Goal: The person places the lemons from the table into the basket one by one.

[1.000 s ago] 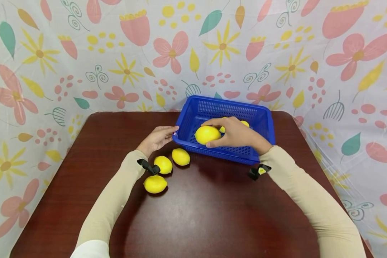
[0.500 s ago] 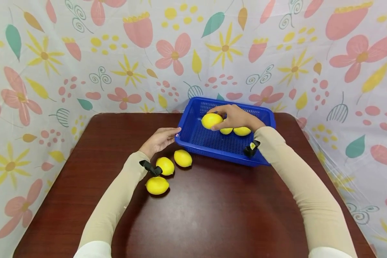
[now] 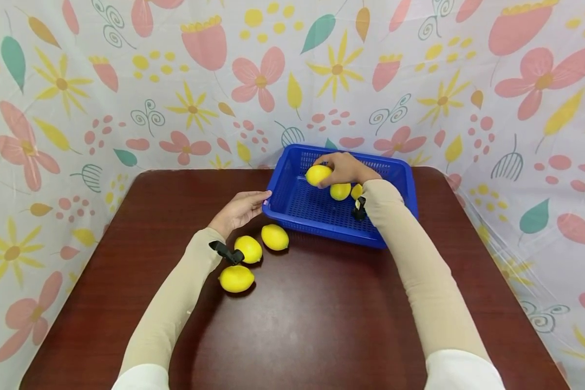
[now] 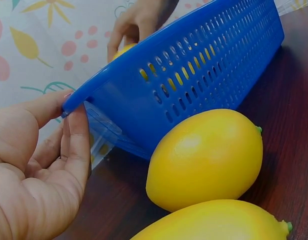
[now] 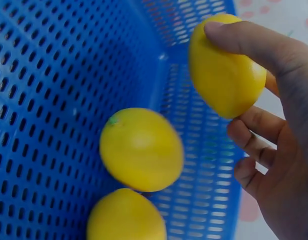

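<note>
A: Head view first. What am I working with?

B: Right of centre, I see the basket on the dark surface. My right hand has the lemon over it, just above the frame's middle. My left hand is at the basket's left corner. Two more lemons lie inside, and three loose lemons sit left of centre.

A: And the left wrist view?

B: At the left edge, thumb and fingers pinch the basket's rim. The wall looks thin and slotted, so I'd judge it light, a little springy, quick to skid if bumped. The rim is the place to hold. The fruit at lower right shines; I'd expect smooth, slippery skin.

A: Right wrist?

B: Upper right: the thumb lies across the lemon, the fingers on its other side. I can't tell whether it touches the basket.

A: How firmly would you hold it?

B: Lightly, round the fat middle; the tapered ends would likely squirt away. It looks firm and not fragile. Its weight I can't read, though I'd guess light.
</note>
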A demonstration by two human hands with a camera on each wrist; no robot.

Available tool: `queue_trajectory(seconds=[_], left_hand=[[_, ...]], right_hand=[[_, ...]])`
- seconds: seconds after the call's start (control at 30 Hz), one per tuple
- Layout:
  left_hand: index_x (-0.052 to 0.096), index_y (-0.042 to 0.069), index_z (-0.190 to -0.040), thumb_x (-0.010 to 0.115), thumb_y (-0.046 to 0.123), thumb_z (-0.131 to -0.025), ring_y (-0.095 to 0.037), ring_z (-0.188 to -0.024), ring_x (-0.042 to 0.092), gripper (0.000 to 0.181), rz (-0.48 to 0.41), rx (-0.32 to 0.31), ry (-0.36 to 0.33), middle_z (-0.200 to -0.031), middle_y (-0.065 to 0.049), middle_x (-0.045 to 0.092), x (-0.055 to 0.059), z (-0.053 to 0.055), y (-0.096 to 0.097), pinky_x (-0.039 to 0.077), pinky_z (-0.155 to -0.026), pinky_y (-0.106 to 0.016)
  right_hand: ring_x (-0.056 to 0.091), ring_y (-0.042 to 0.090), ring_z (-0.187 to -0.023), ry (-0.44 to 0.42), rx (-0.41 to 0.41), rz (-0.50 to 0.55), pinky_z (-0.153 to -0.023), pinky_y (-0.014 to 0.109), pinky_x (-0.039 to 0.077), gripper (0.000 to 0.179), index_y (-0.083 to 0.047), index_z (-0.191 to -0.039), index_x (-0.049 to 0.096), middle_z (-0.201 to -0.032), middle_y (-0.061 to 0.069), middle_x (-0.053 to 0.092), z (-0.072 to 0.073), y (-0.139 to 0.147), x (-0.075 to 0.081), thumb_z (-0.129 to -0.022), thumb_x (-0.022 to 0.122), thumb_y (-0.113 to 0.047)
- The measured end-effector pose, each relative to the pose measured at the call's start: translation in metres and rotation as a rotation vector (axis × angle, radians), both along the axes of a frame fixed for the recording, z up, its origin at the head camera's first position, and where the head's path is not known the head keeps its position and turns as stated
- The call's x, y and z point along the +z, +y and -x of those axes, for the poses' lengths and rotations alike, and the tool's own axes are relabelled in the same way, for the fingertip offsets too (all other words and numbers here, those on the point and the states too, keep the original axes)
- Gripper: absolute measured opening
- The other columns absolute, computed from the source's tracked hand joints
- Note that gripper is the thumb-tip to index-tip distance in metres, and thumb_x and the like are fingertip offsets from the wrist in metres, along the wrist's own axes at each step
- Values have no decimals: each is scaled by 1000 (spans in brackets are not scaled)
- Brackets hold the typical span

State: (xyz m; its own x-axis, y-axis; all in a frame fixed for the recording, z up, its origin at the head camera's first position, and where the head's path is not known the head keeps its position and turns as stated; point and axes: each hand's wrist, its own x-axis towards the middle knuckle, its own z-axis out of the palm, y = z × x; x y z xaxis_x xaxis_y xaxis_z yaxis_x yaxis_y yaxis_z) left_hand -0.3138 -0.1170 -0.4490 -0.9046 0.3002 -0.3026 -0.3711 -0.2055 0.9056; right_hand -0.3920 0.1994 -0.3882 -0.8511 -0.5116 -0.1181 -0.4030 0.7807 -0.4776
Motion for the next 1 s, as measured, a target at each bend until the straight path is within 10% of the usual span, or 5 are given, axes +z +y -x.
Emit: queue_trajectory(seconds=[0.73, 1.0], left_hand=[[73, 9, -90, 67, 16, -101, -8, -74, 61, 15, 11, 1, -12, -80, 1, 66, 3, -1, 0, 54, -74, -19], [73, 7, -91, 66, 16, -102, -9, -73, 62, 15, 5, -2, -5, -80, 0, 66, 3, -1, -1, 54, -72, -18]], right_hand=[[46, 38, -122, 11, -114, -155, -107, 58, 40, 67, -22, -141, 60, -133, 13, 61, 14, -16, -44, -82, 85, -41], [48, 40, -128, 51, -77, -137, -107, 58, 42, 73, -16, -144, 57, -134, 18, 64, 14, -12, -27, -84, 83, -47]])
